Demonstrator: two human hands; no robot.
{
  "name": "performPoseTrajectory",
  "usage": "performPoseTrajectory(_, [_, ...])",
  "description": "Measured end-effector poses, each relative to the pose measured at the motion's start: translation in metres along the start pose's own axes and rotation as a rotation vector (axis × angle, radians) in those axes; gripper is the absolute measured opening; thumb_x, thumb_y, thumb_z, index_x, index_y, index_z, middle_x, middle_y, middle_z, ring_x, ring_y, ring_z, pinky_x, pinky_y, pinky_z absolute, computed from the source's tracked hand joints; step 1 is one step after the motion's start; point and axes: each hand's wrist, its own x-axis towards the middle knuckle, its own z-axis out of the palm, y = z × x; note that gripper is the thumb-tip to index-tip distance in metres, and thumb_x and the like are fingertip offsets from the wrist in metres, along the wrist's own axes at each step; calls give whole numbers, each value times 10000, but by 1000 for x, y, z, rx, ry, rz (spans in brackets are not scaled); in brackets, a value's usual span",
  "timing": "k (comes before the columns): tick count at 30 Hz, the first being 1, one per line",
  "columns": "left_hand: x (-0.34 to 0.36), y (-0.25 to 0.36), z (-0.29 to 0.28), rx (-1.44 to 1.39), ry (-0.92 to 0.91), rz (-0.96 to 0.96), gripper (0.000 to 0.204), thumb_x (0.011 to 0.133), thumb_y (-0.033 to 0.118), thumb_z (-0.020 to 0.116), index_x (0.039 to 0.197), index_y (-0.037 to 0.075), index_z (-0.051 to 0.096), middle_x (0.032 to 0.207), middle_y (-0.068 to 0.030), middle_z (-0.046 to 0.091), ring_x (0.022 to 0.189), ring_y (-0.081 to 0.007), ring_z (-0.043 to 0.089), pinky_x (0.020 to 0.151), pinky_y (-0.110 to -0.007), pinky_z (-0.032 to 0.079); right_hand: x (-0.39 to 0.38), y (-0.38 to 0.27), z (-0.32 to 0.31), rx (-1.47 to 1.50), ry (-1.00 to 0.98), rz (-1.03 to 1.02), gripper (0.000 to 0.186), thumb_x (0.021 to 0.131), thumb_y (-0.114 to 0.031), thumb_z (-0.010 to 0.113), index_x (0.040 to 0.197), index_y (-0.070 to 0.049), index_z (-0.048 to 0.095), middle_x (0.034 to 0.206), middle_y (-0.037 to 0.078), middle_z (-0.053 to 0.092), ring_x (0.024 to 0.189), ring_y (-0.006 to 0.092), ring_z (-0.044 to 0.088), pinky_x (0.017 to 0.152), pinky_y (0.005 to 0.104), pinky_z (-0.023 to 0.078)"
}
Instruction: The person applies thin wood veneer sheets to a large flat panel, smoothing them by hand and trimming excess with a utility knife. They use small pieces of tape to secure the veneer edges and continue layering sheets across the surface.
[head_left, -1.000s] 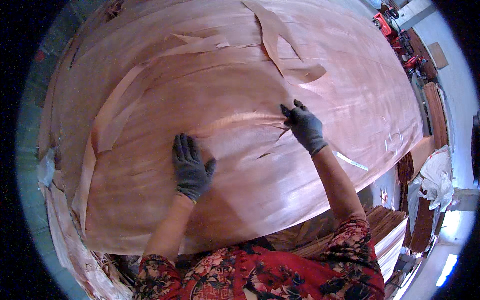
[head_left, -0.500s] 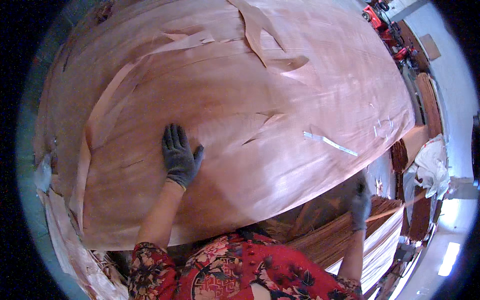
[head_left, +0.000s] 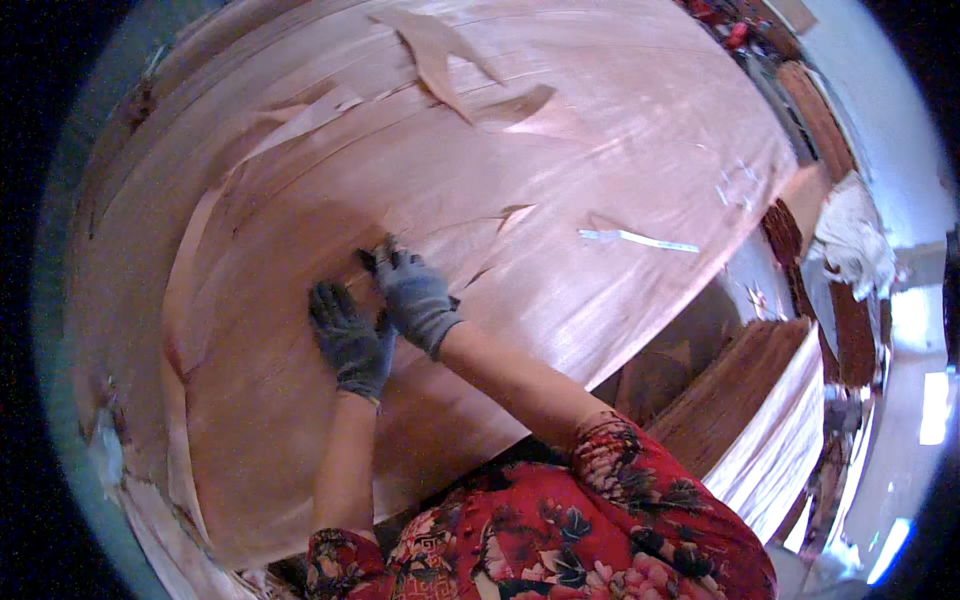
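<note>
Grey-gloved hands (head_left: 418, 302) have come together on veneer (head_left: 560, 310).

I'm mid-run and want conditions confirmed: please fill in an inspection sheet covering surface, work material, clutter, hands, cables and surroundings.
Surface: broad, pinkish-brown, thin wood-like sheet, with small dark slits.
Work material: that sheet, beneath the left hand in a dark grey glove and the right hand in a grey glove.
Clutter: thin, brown, forked strip toward the far side; narrow white strip to the right.
Hands: left lies flat; right is close beside it, fingers bent; whether it pinches anything is unclear.
Cables: nothing seen.
Surroundings: brown stack of thin sheets and crumpled white plastic-like sheeting, both at right.
</note>
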Motion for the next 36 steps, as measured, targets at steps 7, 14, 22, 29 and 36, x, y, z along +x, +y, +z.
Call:
performPoseTrajectory(7, [-2, -1, 0, -36, -37, 2, 796, 840, 456, 550, 1350, -120, 346, 1434, -318, 305, 1372, -433, 234, 1137, -530, 142, -9, 23, -9, -24, 276, -183, 513, 747, -190, 626, 1251, -131, 546, 1057, 94, 615, 908, 286, 597, 784, 438, 447])
performPoseTrajectory(14, [-1, 3, -11, -330, -40, -193, 798, 830, 361, 616, 1403, -85, 285, 1477, -299, 235, 1399, -435, 153, 1152, -509, 83, -41, 219, -129, 62, 397, 31, 112, 782, -215, 636, 771, -119, 691, 778, 104, 667, 735, 309, 628, 698, 411, 481])
performPoseTrajectory(22, [24, 179, 2, -495, -181, 397, 836, 777, 291, 682, 1440, -3, 266, 1457, -163, 336, 1368, -404, 245, 1127, -487, 209, -57, 318, -147, 37, -152, 379, 332, 790, -492, 625, 898, -193, 721, 834, 75, 704, 830, 314, 656, 781, 430, 481])
performPoseTrajectory(29, [69, 255, 48, -531, -257, 493, 714, 810, 233, 588, 1417, -14, 305, 1459, -221, 317, 1363, -364, 281, 1127, -500, 193, -68, 318, -139, -11, -51, 244, 215, 729, -314, 725, 772, -111, 667, 684, 82, 638, 724, 295, 608, 726, 414, 436])
performPoseTrajectory(36, [66, 252, 54, -523, -235, 519, 651, 811, 231, 570, 1380, 1, 354, 1404, -184, 411, 1323, -377, 337, 1131, -487, 200, -90, 296, -123, -48, 92, 115, 136, 743, -233, 688, 737, -122, 609, 674, 100, 608, 734, 319, 594, 749, 449, 411])
